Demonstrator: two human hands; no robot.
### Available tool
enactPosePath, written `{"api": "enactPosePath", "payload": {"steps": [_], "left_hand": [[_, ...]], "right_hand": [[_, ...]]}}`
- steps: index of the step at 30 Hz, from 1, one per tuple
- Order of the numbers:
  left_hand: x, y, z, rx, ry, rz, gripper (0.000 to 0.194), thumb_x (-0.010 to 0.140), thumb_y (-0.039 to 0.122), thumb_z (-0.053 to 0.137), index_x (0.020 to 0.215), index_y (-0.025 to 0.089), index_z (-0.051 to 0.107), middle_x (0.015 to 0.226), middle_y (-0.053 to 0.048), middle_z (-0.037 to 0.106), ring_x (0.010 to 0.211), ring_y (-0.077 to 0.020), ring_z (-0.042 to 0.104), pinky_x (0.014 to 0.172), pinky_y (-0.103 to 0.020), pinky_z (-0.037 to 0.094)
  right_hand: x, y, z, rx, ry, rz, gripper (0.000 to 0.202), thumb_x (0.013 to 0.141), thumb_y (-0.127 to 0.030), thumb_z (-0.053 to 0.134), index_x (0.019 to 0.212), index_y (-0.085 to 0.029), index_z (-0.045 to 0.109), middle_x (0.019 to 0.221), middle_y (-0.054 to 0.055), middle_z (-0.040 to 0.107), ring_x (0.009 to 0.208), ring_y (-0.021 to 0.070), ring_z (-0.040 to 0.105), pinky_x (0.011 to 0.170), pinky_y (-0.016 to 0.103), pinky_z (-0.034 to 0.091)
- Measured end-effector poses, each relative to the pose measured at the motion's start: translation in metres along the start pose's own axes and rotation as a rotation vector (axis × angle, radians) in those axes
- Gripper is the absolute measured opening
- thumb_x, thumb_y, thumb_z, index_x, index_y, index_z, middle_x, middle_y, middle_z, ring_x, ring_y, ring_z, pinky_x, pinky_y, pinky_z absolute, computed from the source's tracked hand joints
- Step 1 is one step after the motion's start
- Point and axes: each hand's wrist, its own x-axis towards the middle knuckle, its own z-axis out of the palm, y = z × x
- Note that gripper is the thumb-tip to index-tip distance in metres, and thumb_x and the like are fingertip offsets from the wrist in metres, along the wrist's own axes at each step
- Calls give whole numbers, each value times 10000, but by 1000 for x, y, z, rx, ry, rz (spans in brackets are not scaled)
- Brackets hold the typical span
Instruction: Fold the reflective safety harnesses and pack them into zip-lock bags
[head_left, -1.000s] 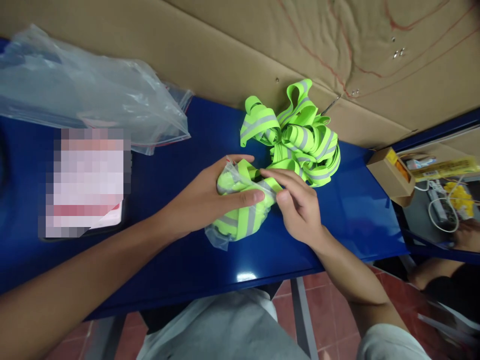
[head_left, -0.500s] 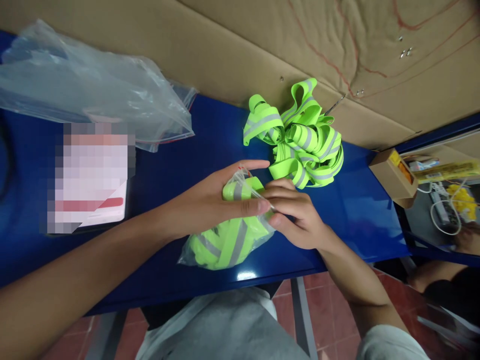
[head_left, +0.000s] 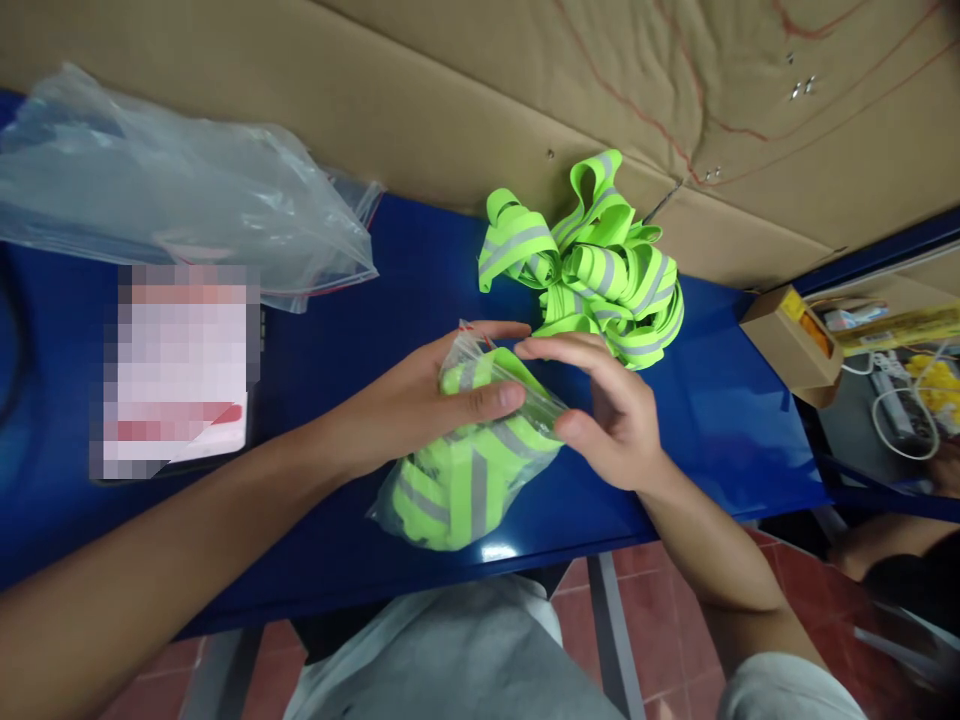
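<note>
A clear plastic bag filled with neon-green reflective straps rests near the front edge of the blue table. My left hand grips the bag by its upper part, the thumb lying across the plastic. At the bag's right side is my right hand, its thumb and fingers apart and its thumb at the edge of the bag's mouth. Behind the hands lies a loose heap of neon-green straps with grey stripes.
Clear plastic bags lie at the back left above a tablet-like device with a blurred screen. Brown cardboard stands behind the table. A small cardboard box is at the right, near cables and a person's arm.
My right hand has opened, its fingers lifting off the bag's mouth. The bag's upper edge is now more spread out to the right. The view has shifted slightly.
</note>
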Motion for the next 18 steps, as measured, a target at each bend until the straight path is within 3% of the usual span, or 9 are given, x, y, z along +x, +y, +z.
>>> {"api": "enactPosePath", "payload": {"steps": [4, 7, 10, 12, 14, 18], "left_hand": [[-1, 2, -3, 66, -20, 2, 820, 772, 600, 841, 1458, 239, 573, 1139, -69, 742, 1045, -269, 700, 847, -334, 565], [0, 1, -3, 96, -20, -8, 817, 799, 588, 823, 1480, 234, 544, 1005, -29, 738, 900, -209, 697, 768, -293, 539], [0, -1, -2, 71, -107, -19, 821, 807, 546, 830, 1498, 242, 509, 1132, -45, 756, 1007, -229, 715, 832, -305, 550], [1, -3, -2, 50, -175, -33, 813, 811, 530, 833, 1501, 254, 502, 1275, -65, 738, 1153, -265, 700, 930, -338, 551], [1, -4, -2, 59, -187, -45, 790, 826, 539, 819, 1499, 263, 510, 1287, -70, 740, 1174, -277, 699, 939, -347, 552], [1, -2, -6, 118, -28, -56, 805, 829, 613, 781, 1503, 253, 527, 1087, -59, 780, 985, -248, 735, 803, -309, 552]], "right_hand": [[-1, 1, 3, -9, -164, -67, 421, 1041, -463, 595, 1381, -215, 616, 1262, 99, 723, 1266, 251, 604, 1072, 437, 488], [-2, 4, 9, 0, -246, -67, 261, 1062, -394, 562, 1187, -192, 669, 1148, 94, 738, 1293, 256, 579, 1080, 443, 460], [-2, 4, 14, 2, -360, -95, 264, 1071, -378, 536, 945, -182, 661, 1040, 83, 740, 1291, 260, 570, 1097, 456, 425], [-2, 3, 16, -9, -409, -116, 306, 1064, -404, 545, 892, -177, 655, 1068, 91, 747, 1265, 259, 583, 1088, 458, 421], [-1, 3, 14, -3, -401, -117, 318, 1059, -426, 555, 909, -175, 678, 1101, 97, 757, 1238, 251, 612, 1066, 442, 436], [4, 2, -1, 101, -220, -99, 256, 1062, -374, 579, 1008, -191, 749, 996, 69, 793, 1097, 215, 722, 1020, 404, 469]]}}
